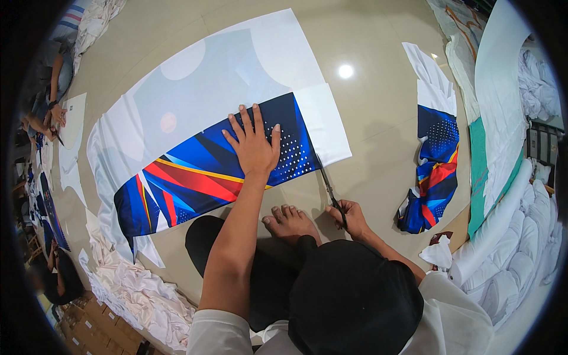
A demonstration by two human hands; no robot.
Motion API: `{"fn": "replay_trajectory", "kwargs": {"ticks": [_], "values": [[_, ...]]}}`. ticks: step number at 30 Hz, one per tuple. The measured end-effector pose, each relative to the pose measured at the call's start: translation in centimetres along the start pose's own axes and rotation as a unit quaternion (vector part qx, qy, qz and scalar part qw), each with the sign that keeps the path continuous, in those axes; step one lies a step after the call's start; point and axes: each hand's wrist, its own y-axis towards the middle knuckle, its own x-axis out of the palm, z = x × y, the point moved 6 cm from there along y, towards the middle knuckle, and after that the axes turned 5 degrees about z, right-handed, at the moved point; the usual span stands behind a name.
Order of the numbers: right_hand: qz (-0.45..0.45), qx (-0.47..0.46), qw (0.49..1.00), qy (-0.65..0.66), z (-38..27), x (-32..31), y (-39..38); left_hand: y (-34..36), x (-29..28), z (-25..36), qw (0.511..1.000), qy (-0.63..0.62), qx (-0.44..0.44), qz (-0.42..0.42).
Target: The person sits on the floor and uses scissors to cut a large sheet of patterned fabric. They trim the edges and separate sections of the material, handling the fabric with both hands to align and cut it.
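My left hand [253, 145] lies flat, fingers spread, on a printed fabric piece [195, 177] in navy, blue, red and yellow with white dots. Beneath it is a large white sheet [278, 47] with a pale garment shape showing. My right hand [346, 216] grips black scissors [328, 183], whose blades meet the dark fabric's right edge near a white margin [328, 130]. My bare foot [291, 222] rests below the fabric. A black cap [355, 296] fills the lower middle.
Another printed piece [438, 177] lies rumpled at right, beside white fabric rolls [503, 248]. At left, other people's hands [56, 115] are near white cut pieces [72, 151]. A crumpled cloth pile [142, 299] and cardboard boxes [100, 328] sit at lower left on the tiled floor [378, 89].
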Motion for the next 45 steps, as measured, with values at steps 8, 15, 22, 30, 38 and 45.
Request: {"fn": "replay_trajectory", "kwargs": {"ticks": [8,15,22,30,38,45], "values": [[0.003,0.013,1.000,-0.001,0.4,-0.1,-0.1,0.0,0.0,0.1,1.000,-0.002,0.004,0.012],[0.008,0.007,1.000,-0.008,0.2,0.0,-0.4,0.0,-0.1,0.0,1.000,-0.003,0.005,0.018],[0.002,0.000,1.000,-0.026,-0.7,0.2,0.5,0.0,-0.2,0.0,1.000,-0.008,0.005,0.016],[-0.004,-0.010,1.000,0.002,-1.4,0.9,1.6,0.0,-0.3,0.1,1.000,-0.018,0.006,0.018],[0.006,-0.019,1.000,-0.007,-1.7,1.0,2.1,0.0,-0.2,0.0,1.000,-0.007,0.001,-0.004],[0.016,-0.007,1.000,-0.001,-1.8,1.1,2.0,0.0,-0.3,0.1,1.000,-0.025,0.006,0.016]]}}
